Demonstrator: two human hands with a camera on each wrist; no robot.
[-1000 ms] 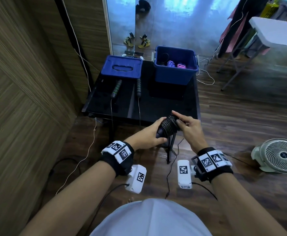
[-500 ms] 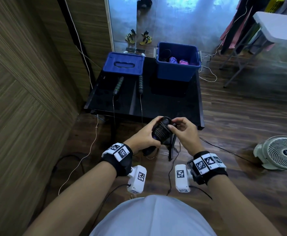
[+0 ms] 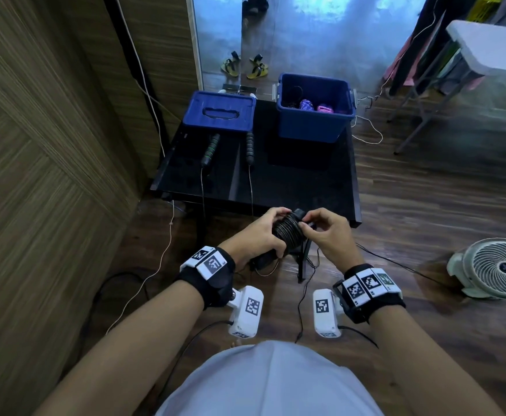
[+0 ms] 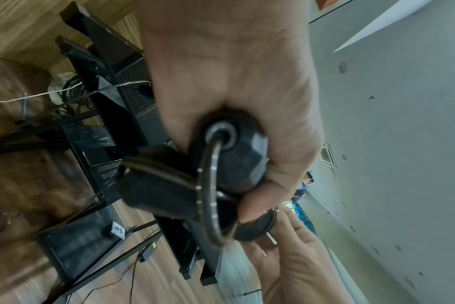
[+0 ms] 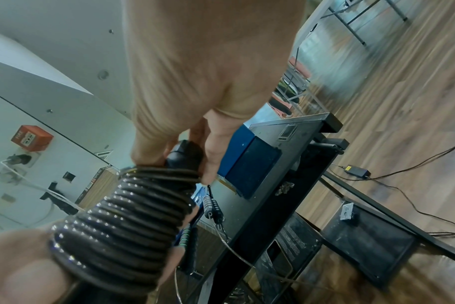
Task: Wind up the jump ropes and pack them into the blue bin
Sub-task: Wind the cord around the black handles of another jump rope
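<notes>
Rope coil (image 3: 287,232), black, wound tight round its two handles, held just off the near edge of the black table (image 3: 275,181). Left hand (image 3: 260,235) wraps coil and handle ends; right hand (image 3: 323,232) pinches the last turn at the top, where half a second ago it was still guiding rope around. Judged: winding nearly finished, end being tucked. Blue bin (image 3: 314,124) at the table's far side holds purple and pink bundles; another rope's handles (image 3: 209,150) lie unwound beside the lid (image 3: 220,112).

blue bin (image 3: 314,127); black rope coil (image 3: 287,232); black table (image 3: 290,187).
</notes>
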